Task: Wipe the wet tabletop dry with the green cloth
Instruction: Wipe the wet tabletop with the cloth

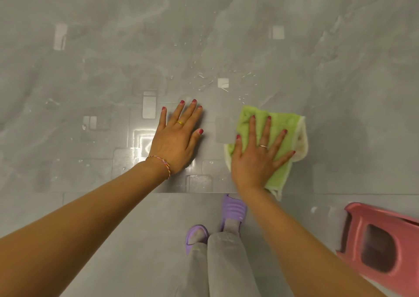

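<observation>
A glossy grey marble tabletop (pixel 317 69) fills the upper view, its front edge running across below my wrists. Water droplets (pixel 204 81) are scattered on it beyond my fingers. The green cloth (pixel 285 126), with a cream edge, lies flat near the front edge. My right hand (pixel 258 153) presses down on the cloth with fingers spread. My left hand (pixel 176 138) rests flat on the bare tabletop to the left of the cloth, fingers apart, holding nothing.
A pink plastic stool (pixel 381 246) stands on the grey floor at the lower right, close to the table's edge. My feet in purple slippers (pixel 233 212) and grey trousers are below the edge. Ceiling lights reflect in the tabletop.
</observation>
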